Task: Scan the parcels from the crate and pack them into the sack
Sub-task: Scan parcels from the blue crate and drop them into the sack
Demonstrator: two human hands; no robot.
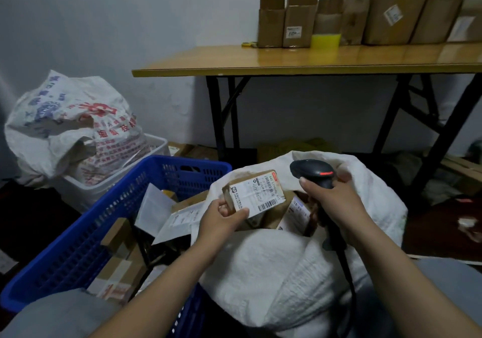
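Left hand [221, 217] pinches a small parcel [257, 194] label-up over the open sack [273, 259] beside the crate [187, 161], right hand [331, 202] grips the scanner [311, 172], so I'd square the barcode [268, 203] to its beam, seemingly lit, before dropping it in.

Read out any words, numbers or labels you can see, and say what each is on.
Nothing can be quoted for certain.
Parcel in the left hand: white label with barcodes and print, too blurred.
Printed sack at left: red and blue Chinese characters, too blurred.
Boxes on the table: labels too small.
Scanner in the right hand: no lettering visible.
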